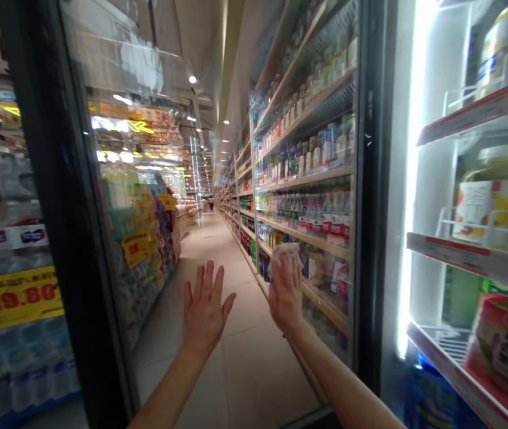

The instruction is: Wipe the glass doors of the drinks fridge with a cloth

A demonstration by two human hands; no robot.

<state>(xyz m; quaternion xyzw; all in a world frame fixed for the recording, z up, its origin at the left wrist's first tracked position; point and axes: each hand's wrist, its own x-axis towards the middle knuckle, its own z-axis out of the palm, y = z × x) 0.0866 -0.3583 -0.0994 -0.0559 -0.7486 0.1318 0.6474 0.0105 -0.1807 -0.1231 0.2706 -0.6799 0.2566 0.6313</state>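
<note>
One crumpled white cloth [284,257] at 5 o'clock, grasped under the fingers of the right hand [286,293] and pressed to the glass of a black-framed cooler door [245,119], palm behind it, apparently for even pressure. Left hand [206,304] at 7 o'clock, empty and open with fingers spread, seemingly steadying the same pane. Lit cooler shelves [472,238] at 3 o'clock, a yellow price sign [12,300] at 8 o'clock.
</note>
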